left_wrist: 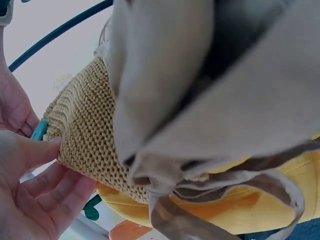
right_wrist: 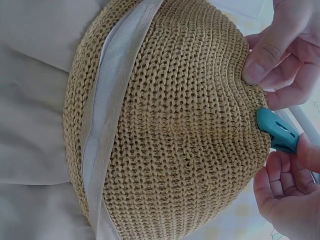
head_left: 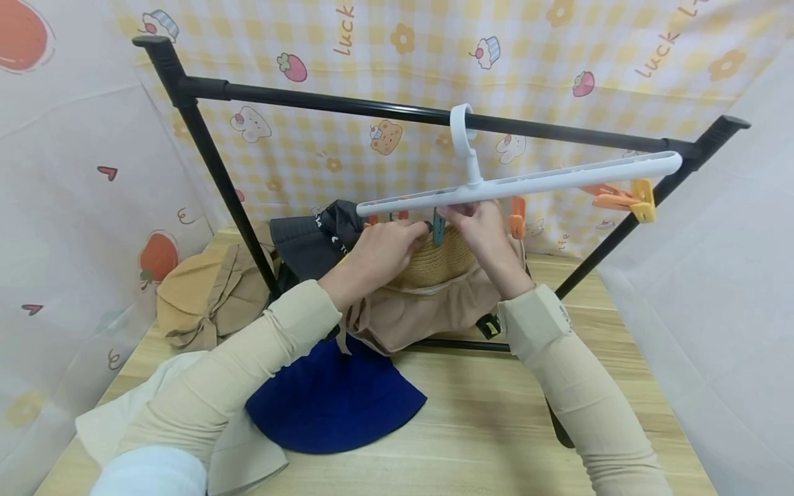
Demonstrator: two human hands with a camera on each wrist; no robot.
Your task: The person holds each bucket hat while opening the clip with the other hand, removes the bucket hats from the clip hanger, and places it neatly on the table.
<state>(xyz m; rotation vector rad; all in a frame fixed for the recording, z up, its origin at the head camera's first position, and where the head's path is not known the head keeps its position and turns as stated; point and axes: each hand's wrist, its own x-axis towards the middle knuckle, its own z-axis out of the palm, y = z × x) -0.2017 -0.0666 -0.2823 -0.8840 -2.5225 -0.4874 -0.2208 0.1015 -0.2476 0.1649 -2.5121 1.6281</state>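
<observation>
A woven straw hat with a tan fabric brim hangs beneath a white hanger. My left hand pinches the hat's crown between thumb and fingers, as the left wrist view also shows. Just beside it, a teal clip bites the crown's edge. The thumb and fingers of my right hand pinch the clip's outer end, close under the hanger bar. A pale inner band lines the hat's opening.
The hanger hooks over a black rack. Orange clips and a yellow clip hang from it. A dark bucket hat is at the left. A blue hat, cream hat and tan hat lie on the table.
</observation>
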